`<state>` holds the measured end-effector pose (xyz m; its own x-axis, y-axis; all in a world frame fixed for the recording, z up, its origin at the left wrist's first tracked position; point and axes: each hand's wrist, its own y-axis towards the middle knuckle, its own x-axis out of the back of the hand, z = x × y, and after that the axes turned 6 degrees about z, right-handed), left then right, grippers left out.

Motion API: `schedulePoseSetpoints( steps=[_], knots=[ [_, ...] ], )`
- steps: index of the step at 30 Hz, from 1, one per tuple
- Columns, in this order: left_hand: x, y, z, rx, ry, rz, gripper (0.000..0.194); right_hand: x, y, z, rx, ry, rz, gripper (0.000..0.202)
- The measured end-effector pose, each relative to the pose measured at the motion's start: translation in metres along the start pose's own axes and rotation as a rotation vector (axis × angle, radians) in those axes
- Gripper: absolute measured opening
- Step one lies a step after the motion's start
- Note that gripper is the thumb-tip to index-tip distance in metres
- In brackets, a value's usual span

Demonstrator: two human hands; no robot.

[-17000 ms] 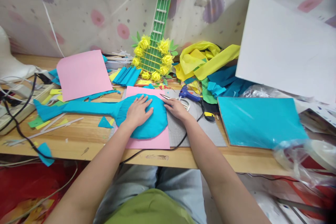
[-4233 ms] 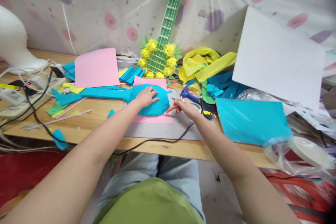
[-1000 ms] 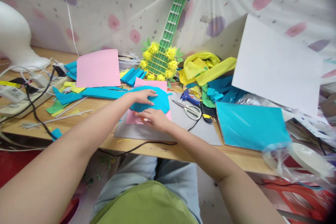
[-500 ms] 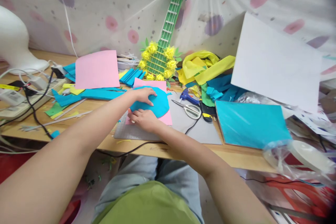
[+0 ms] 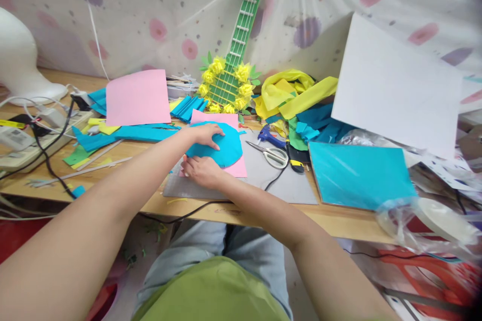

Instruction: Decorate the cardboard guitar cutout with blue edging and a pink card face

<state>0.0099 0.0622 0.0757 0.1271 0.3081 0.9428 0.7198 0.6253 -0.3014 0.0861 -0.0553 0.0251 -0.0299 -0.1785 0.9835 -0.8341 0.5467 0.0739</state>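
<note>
A rounded blue piece [image 5: 230, 146] lies on a pink sheet [image 5: 239, 167], over a grey board [image 5: 297, 188]. My left hand [image 5: 208, 134] rests on top of the blue piece, thumb and fingers apart. Against the lower left edge of the blue piece is my right hand [image 5: 201, 170], its fingers bent together around something small, with an orange tip showing near the fingertips; the rest is hidden. Scissors [image 5: 276, 157] and a blue glue gun [image 5: 271, 136] lie on the board's right side.
Behind stands a green guitar shape with yellow flowers [image 5: 226, 85]. A blue panel [image 5: 361, 175] and a white board [image 5: 395, 85] are at the right. At the left are a power strip [image 5: 56, 143], cables and blue strips [image 5: 143, 133]. A black cord [image 5: 196, 210] crosses the front edge.
My right hand has shifted slightly left along the lower edge of the blue piece. My left hand stays on top of it. The view has moved slightly.
</note>
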Motion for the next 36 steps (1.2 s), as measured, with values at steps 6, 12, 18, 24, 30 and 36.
schedulePoseSetpoints(
  steps=[6,12,18,24,30,36],
  knots=[
    [0.001,0.001,-0.001,0.005,-0.002,0.001,0.072,0.004,-0.025,-0.004,0.032,0.03,0.001,0.031],
    [0.005,-0.001,-0.005,0.017,-0.021,0.014,0.072,0.002,-0.062,-0.013,0.028,0.137,-0.087,0.025],
    [0.007,-0.001,-0.007,0.017,-0.004,0.027,0.071,-0.002,-0.098,-0.02,-0.062,0.291,-0.214,0.026],
    [0.007,0.001,-0.007,0.024,0.02,0.041,0.072,0.001,-0.123,-0.03,-0.193,0.609,-0.284,0.027],
    [0.01,-0.001,-0.012,0.039,-0.007,0.064,0.077,0.005,-0.135,-0.043,-0.333,0.898,-0.286,0.026],
    [0.01,0.0,-0.012,0.058,0.018,0.077,0.076,0.008,-0.142,-0.054,-0.484,1.066,-0.247,0.03]
  ],
)
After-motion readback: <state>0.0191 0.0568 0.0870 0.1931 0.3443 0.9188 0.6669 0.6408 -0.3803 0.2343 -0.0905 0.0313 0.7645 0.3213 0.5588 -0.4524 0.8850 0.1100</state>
